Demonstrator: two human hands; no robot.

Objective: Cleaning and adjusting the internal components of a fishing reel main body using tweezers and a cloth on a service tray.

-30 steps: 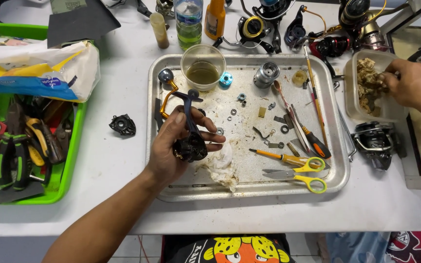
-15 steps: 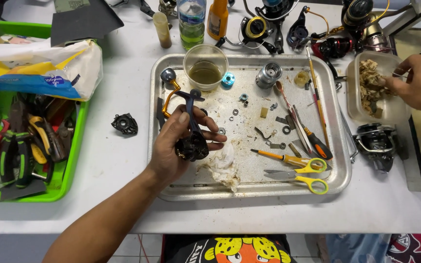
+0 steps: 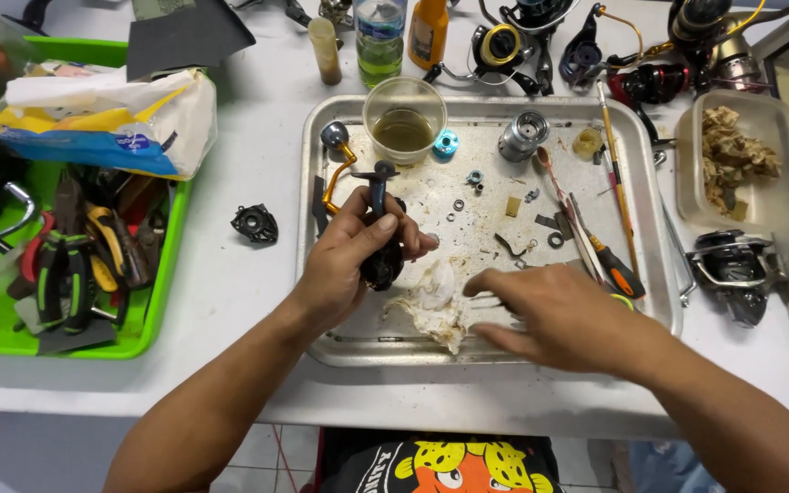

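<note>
The left hand (image 3: 353, 265) was closed around a dark fishing reel body (image 3: 382, 265), gripping it over the metal tray (image 3: 340, 351) on the white table (image 3: 248, 173), with the reel's stem and foot sticking up above the thumb and an orange-gold crank handle (image 3: 338, 169) with a grey knob lying on the tray just behind it. The right hand (image 3: 554, 315) held nothing; it lay palm down and flat over the tray's near right part, fingers stretched toward a crumpled, stained white rag (image 3: 431, 301) that rested on the tray between the two hands, the fingertips just beside it and whether they touched it could not be told. Part of a pair of yellow-handled scissors showed only as a sliver under that hand. Farther back on the tray stood a clear plastic cup (image 3: 404, 119) of murky liquid, a small blue ring part (image 3: 446, 143), a silver spool (image 3: 522, 137), scattered washers and a screwdriver (image 3: 609, 260) with an orange and black handle. Off the tray to the left lay a small black reel cover (image 3: 256, 223), and beyond it a green bin (image 3: 162, 301) filled with pliers. To the right sat a clear container (image 3: 691, 173) of tan scraps and, near it, another spinning reel (image 3: 732, 269).
</note>
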